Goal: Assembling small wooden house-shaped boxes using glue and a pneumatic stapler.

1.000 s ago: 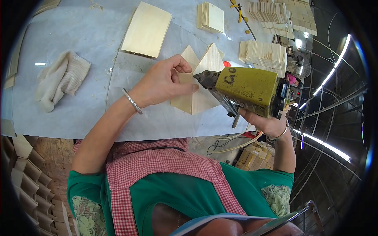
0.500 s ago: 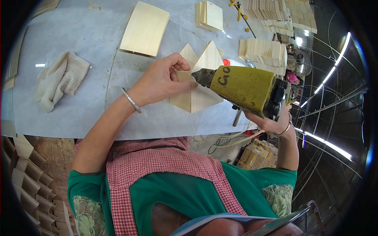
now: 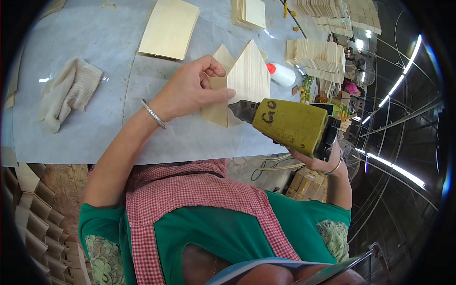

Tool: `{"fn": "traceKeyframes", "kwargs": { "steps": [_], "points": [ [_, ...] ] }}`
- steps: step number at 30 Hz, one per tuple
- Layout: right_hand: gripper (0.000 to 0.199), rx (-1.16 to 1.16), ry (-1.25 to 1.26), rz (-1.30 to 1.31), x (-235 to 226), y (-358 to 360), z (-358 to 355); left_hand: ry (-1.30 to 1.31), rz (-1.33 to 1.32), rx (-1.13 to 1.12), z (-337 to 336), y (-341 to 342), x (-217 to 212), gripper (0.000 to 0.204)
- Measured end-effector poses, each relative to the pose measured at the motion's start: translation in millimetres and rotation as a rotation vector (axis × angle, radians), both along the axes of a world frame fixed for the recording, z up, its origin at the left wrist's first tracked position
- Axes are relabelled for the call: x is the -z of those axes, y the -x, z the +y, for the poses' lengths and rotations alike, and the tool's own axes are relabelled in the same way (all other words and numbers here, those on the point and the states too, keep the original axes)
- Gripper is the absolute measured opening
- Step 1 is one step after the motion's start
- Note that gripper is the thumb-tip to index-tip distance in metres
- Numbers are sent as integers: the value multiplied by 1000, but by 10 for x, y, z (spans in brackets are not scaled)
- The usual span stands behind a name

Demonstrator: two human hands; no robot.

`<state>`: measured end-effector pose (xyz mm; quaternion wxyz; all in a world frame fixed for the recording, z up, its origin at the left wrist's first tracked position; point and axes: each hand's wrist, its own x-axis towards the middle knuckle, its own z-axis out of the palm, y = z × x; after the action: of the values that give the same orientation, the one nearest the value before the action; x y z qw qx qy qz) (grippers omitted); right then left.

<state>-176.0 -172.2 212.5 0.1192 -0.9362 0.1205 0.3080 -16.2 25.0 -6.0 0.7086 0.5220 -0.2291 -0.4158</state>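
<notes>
My left hand (image 3: 195, 89) pinches a small house-shaped wooden box (image 3: 249, 73) of thin pale panels, its thumb lying across the side panel near the corner. Two pointed end panels rise from this box on the table. In my right hand (image 3: 316, 160) is a yellow-green nail gun (image 3: 292, 124), gripped by the handle, which is mostly hidden under its body. The dark nose of the gun is at the box's near corner edge, just below my left thumb. Whether it presses on the wood I cannot tell.
Beyond my left hand lies a stack of thin wooden panels (image 3: 169, 29), with a smaller stack (image 3: 249, 13) to its right. A white bottle with a red cap (image 3: 283, 75) lies behind the box. Pointed panels (image 3: 316, 59) stand in rows at right. A pale cloth (image 3: 71, 92) lies at left.
The nail gun's nose has moved toward me along the box's corner edge, from above my thumb to below it. The white bottle shows more fully now. My left hand keeps its hold.
</notes>
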Motion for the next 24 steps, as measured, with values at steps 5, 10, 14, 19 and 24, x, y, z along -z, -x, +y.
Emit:
{"fn": "traceKeyframes", "kwargs": {
  "steps": [5,10,14,19,24],
  "points": [
    [38,-105,32,-47,19,34,-55,0,-8,3,8,-6,11,34],
    [43,-2,-9,144,-135,-220,155,10,-2,1,-3,5,7,35],
    [43,-99,14,-100,-100,-149,198,-24,-10,-4,30,19,3,35],
    [33,531,-154,-277,-14,146,209,0,33,-56,57,162,-137,37],
    [28,540,173,-436,403,450,-104,-100,-140,-124,-33,201,-227,39]
  ]
}}
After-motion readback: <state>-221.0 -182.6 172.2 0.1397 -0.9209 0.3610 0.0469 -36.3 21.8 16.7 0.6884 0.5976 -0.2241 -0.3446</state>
